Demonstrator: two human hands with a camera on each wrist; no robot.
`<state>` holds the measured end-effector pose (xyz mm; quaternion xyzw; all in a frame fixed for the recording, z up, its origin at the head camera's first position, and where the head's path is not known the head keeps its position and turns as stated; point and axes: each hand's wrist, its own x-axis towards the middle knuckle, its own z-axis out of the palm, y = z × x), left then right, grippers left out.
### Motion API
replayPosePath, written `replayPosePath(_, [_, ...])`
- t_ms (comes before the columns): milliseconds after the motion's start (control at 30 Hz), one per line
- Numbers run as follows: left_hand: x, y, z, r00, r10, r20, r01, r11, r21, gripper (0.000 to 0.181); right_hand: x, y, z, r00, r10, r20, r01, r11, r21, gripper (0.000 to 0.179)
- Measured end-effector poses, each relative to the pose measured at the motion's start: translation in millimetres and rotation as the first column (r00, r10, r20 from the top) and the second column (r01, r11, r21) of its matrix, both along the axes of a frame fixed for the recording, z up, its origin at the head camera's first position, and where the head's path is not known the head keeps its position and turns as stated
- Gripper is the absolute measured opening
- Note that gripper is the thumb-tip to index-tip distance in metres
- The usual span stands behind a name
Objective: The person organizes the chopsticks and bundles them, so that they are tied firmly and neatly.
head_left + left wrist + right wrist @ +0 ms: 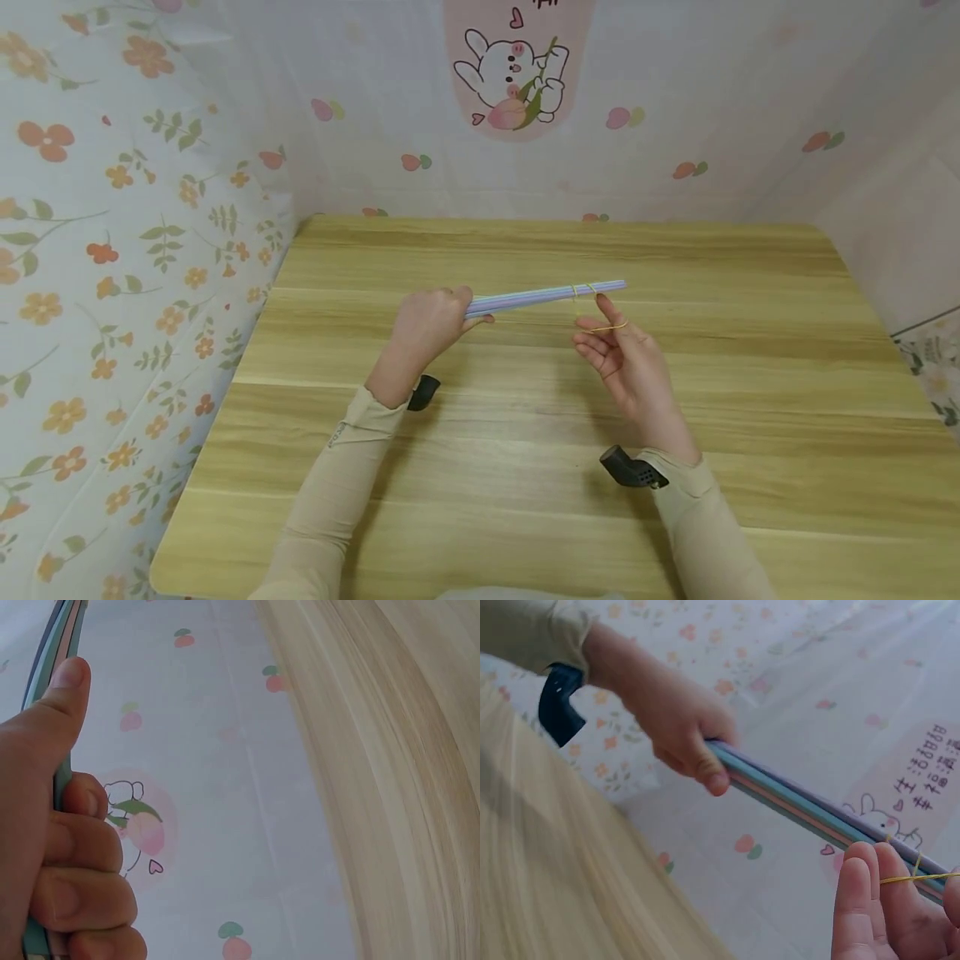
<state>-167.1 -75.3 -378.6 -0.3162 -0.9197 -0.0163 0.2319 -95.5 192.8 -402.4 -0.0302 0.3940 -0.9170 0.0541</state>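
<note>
My left hand grips one end of a bundle of thin pastel sticks, thumb laid along them. Lilac, blue-green and pink sticks show side by side in the right wrist view. The bundle slants up to the right above the table. Near its far end a yellow rubber band wraps round the sticks, and a loop of it stretches down over the thumb and fingers of my right hand. Those fingers are spread and slightly bent, holding the loop taut, with one fingertip right at the sticks.
Beneath both hands lies a wood-grain table. White cloth with fruit prints and a rabbit picture hangs behind it, and a flowered cloth at the left. Black wrist camera mounts sit on both wrists.
</note>
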Motion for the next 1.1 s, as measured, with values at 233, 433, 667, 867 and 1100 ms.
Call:
replayPosePath(233, [0.2,-1.3,0.5,0.997,-0.047,-0.061,0.046,0.999,-0.017,0.049,-8.1,15,7.0,0.998,0.061,0.011,-0.059,0.994,-0.091,0.038])
replayPosePath(433, [1.5,-1.6,3.7,0.993,-0.078,-0.085,0.076,0.996,-0.037,0.05,-12.3,23,13.1,0.996,0.09,-0.029,-0.091,0.995,-0.033,0.041])
replayPosePath(667, [2.8,-3.5,6.4,0.993,-0.101,-0.065,0.098,0.994,-0.054,0.048,-13.2,28,18.9,0.997,0.082,-0.012,-0.08,0.99,0.114,0.034])
replayPosePath(867, [2.4,-4.1,5.4,0.994,-0.107,-0.033,0.106,0.994,-0.039,0.047,-14.9,28,24.4,0.999,0.042,0.026,-0.047,0.967,0.25,0.024])
replayPosePath(1100, [2.9,-4.2,6.6,0.994,-0.111,-0.016,0.11,0.993,-0.04,0.047,-14.8,26,27.7,0.999,-0.004,0.038,-0.008,0.947,0.323,0.018])
